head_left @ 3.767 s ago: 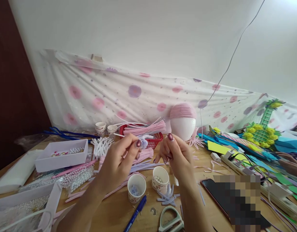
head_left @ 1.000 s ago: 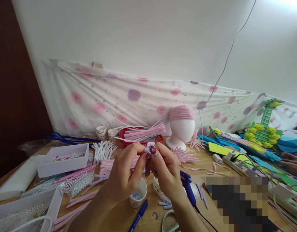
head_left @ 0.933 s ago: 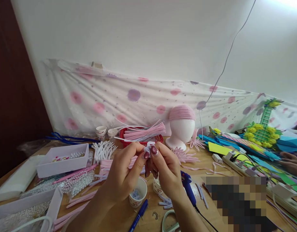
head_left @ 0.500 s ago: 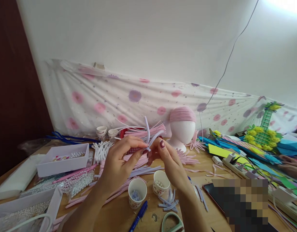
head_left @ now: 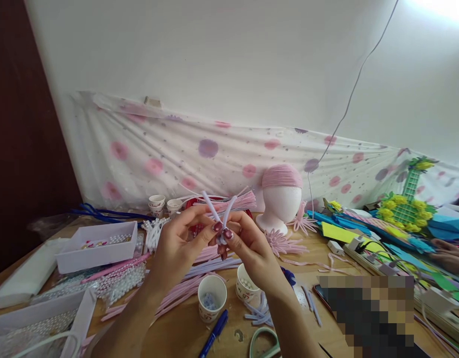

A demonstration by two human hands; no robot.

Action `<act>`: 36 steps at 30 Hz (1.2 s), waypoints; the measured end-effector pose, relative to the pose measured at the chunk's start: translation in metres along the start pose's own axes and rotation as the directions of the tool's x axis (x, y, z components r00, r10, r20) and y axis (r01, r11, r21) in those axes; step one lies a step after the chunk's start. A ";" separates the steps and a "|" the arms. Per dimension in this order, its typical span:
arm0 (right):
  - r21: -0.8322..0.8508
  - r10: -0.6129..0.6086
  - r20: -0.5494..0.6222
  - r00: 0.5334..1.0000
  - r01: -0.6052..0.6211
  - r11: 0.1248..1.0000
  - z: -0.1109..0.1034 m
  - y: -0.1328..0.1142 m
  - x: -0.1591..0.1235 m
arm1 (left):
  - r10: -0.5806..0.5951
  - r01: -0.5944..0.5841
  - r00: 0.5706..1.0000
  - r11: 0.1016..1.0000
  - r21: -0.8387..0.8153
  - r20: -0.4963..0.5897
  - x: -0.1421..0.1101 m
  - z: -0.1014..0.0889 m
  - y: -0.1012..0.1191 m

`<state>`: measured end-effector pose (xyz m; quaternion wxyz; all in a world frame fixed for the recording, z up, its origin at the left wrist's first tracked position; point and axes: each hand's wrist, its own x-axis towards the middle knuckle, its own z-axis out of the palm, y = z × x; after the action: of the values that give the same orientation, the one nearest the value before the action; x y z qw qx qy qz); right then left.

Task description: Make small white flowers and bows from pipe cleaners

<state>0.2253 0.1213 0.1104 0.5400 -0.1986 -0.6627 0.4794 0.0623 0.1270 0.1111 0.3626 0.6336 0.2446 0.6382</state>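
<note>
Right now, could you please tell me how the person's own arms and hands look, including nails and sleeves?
The left hand and right hand wear no gloves. The visible thumbnails are painted glossy dark red, with lighter shiny patches. The left forearm and right forearm are mostly bare, without watch or bracelet; whether sleeves begin near the bottom edge, I cannot tell.

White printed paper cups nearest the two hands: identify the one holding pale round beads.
The white printed paper cup partly behind the right hand; the other cup, beside the slim blue pen, holds lavender scraps instead.
</note>
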 end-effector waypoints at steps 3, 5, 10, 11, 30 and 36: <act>0.081 0.063 0.059 0.996 -0.068 0.994 -0.001 0.003 0.002 | 0.088 -0.087 0.995 0.995 0.048 -0.035 0.000 -0.001 0.001; 0.112 0.066 0.070 0.995 -0.073 0.991 0.000 0.005 0.003 | 0.137 -0.128 0.987 0.986 0.107 -0.085 -0.002 -0.001 -0.001; 0.090 0.012 0.036 0.999 -0.015 0.996 0.004 0.006 0.004 | 0.078 -0.065 0.976 0.996 0.066 -0.203 -0.006 0.002 -0.002; 0.092 0.010 0.022 1.000 -0.012 0.996 0.004 0.007 0.004 | 0.041 -0.041 0.981 0.999 0.004 -0.189 -0.005 0.002 -0.001; -0.192 -0.118 -0.006 0.993 0.115 0.975 0.014 -0.004 -0.007 | 0.608 -0.635 0.764 0.650 0.417 0.216 0.010 -0.032 0.000; -0.242 -0.104 -0.072 0.992 0.084 0.967 0.009 -0.012 -0.011 | 0.644 -0.714 0.693 0.550 0.433 0.324 -0.001 -0.032 0.011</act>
<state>0.2234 0.1035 0.1154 0.5619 -0.2503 -0.7008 0.3613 0.0294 0.1240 0.1161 -0.0866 0.7911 0.1219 0.5932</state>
